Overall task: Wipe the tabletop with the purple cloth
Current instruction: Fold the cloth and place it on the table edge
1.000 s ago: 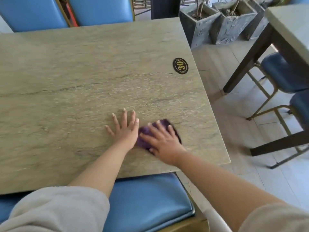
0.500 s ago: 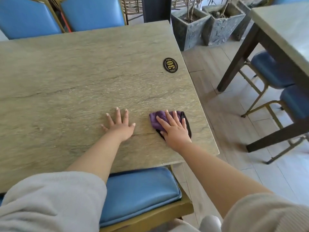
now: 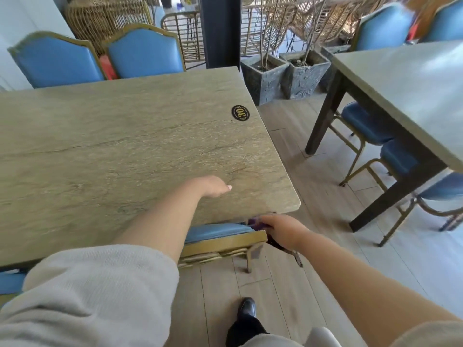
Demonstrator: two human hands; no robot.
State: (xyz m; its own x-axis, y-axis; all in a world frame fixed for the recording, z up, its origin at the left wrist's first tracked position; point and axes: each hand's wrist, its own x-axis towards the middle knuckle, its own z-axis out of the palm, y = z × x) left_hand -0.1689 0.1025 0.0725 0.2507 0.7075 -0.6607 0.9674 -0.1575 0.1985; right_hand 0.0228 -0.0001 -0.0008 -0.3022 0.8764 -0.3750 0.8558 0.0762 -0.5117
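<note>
- Nearest the camera: a dark shoe (image 3: pixel 246 307) was seen on the plank floor (image 3: pixel 313 186), w/ pale sleeves at both lower corners. The view had pulled back vs 0.5 s earlier, so the person was judged to have stepped away from the table.
- R hand (image 3: pixel 280 227) had been drawn off the tabletop (image 3: pixel 120 136) and was found below its near-right corner, beside the blue chair seat (image 3: pixel 215 230). Fingers were curled round the purple cloth (image 3: pixel 255 221); only a scrap showed, w/ a dark bit hanging under the wrist.
- Cloth was thus off the surface; 0.5 s earlier it had been pressed flat near that corner.
- L hand (image 3: pixel 213 186) had been lifted from its flat brace and was held over the top, fingers loosely bent, nothing gripped. Contact w/ the stone couldn't be told.
- Farther: number plaque "30" (image 3: pixel 240 112) lay unmoved by the right edge.
- Judged: the last stroke was run off the edge; wiping prob. finished or paused.
</note>
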